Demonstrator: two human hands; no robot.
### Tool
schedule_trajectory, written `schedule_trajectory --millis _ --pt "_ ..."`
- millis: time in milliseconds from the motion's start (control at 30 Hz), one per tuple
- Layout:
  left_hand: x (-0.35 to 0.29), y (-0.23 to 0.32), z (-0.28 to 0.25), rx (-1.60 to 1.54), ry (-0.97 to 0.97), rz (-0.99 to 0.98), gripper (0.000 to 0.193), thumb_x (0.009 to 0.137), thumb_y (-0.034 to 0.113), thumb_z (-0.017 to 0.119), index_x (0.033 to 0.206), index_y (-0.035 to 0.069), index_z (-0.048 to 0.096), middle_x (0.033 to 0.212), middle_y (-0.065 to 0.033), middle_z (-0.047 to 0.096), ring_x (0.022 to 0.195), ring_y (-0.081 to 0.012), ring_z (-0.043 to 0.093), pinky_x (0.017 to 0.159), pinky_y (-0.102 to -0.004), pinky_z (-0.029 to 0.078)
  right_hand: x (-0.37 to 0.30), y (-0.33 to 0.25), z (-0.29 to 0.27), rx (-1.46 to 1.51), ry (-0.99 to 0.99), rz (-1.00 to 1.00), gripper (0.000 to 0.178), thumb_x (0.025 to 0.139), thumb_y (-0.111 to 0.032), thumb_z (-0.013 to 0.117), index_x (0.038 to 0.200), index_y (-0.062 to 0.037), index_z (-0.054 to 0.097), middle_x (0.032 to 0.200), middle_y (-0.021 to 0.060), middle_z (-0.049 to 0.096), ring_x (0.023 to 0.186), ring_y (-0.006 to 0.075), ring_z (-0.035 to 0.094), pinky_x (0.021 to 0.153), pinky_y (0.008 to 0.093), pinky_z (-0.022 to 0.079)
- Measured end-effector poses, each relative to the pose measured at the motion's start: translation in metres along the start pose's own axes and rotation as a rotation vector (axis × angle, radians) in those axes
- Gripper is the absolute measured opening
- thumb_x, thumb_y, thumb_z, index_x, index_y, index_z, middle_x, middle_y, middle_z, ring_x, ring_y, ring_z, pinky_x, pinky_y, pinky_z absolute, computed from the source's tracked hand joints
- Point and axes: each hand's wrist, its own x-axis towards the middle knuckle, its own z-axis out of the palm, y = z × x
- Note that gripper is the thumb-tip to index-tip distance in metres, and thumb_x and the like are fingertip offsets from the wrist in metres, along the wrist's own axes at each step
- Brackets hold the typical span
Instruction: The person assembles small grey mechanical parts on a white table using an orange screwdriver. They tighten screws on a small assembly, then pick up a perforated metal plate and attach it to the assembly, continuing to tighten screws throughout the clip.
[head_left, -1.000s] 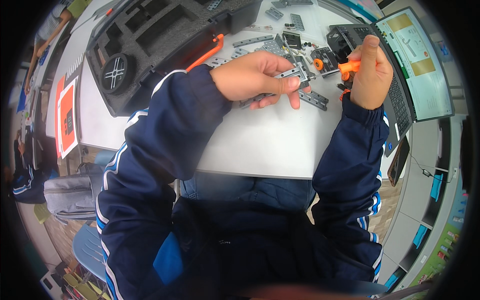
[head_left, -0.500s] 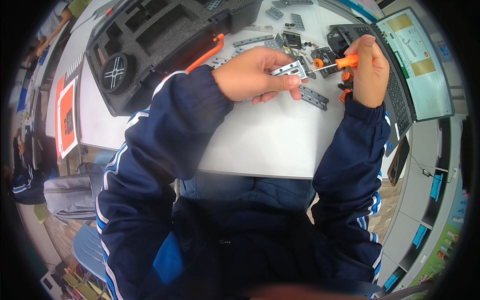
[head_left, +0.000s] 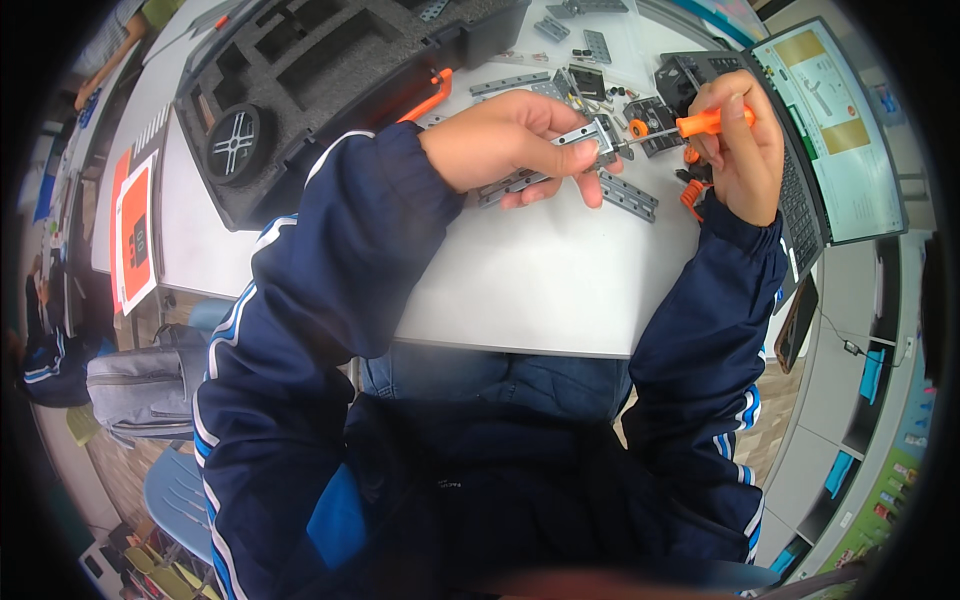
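Above the white table, my left hand (head_left: pixel 520 145) is closed around a grey metal channel bracket (head_left: pixel 590 135) with slots and holes. My right hand (head_left: pixel 745 140) grips the orange handle of a screwdriver (head_left: pixel 703 122). Its thin shaft points left, and the tip meets the bracket's right end by my left fingertips; whether a screw sits there is too small to tell. Just below my left fingers, a grey perforated beam (head_left: pixel 628 197) lies on the table. Another slotted beam (head_left: pixel 515 184) shows partly under my left hand.
A black case (head_left: pixel 330 95) with cut foam and a spoked wheel (head_left: pixel 237 146) stands at the left. On the right is an open laptop (head_left: pixel 800 190). Several metal plates, black parts and a coiled orange cord (head_left: pixel 692 195) lie beyond my hands on the table (head_left: pixel 530 290).
My right hand has shifted slightly right and turned, with its fingers rearranged on the screwdriver handle. The bracket in my left hand has tilted a little, and more of the beam beneath shows.
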Motion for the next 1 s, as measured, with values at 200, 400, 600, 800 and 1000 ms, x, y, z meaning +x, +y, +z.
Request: schedule_trajectory --millis 200,400,600,800,1000 --pt "0.0 0.001 -0.002 -0.053 -0.048 0.001 0.037 0.099 0.025 0.052 0.121 -0.004 0.057 0.087 -0.0079 0.066 0.049 -0.0016 0.046 0.043 -0.0162 0.04 -0.002 -0.003 -0.001 0.148 -0.038 -0.004 0.015 0.096 -0.018 0.05 0.094 -0.0031 0.052 0.074 0.0015 0.05 0.053 0.0029 0.031 0.049 0.0196 0.024" --pt "0.0 0.0 0.0 -0.049 -0.012 -0.022 0.035 0.099 0.024 0.051 0.119 -0.004 0.059 0.086 -0.0071 0.066 0.049 -0.0016 0.045 0.042 -0.0163 0.04 0.001 -0.002 0.001 0.073 0.053 0.104 0.019 0.095 -0.019 0.053 0.102 -0.0016 0.056 0.068 -0.0026 0.043 0.054 0.0021 0.029 0.049 0.02 0.022" --pt "0.004 -0.006 0.0 0.076 0.099 0.034 0.032 0.098 0.025 0.055 0.115 -0.002 0.061 0.088 -0.0047 0.068 0.049 -0.0021 0.044 0.044 -0.0166 0.04 0.002 -0.001 0.004 0.058 0.134 0.188 0.019 0.095 -0.02 0.056 0.103 -0.0022 0.058 0.067 -0.0048 0.042 0.055 0.001 0.028 0.049 0.0196 0.02" --pt "0.01 -0.023 0.011 0.95 0.623 0.424 0.031 0.087 0.02 0.069 0.11 -0.001 0.063 0.08 -0.0114 0.068 0.055 -0.013 0.059 0.049 -0.0256 0.046 0.004 0.005 0.007 0.055 0.183 0.215 0.018 0.095 -0.019 0.056 0.103 -0.0028 0.058 0.067 -0.0059 0.041 0.055 0.0 0.029 0.048 0.0186 0.019" --pt "0.006 -0.027 0.01 1.373 0.804 0.607 0.032 0.081 0.014 0.073 0.108 0.001 0.063 0.075 -0.0136 0.065 0.061 -0.0221 0.064 0.054 -0.0287 0.048 0.003 0.009 0.013 0.049 0.209 0.253 0.018 0.096 -0.02 0.056 0.103 -0.0038 0.058 0.066 -0.0066 0.039 0.054 0.0 0.029 0.047 0.0188 0.019"
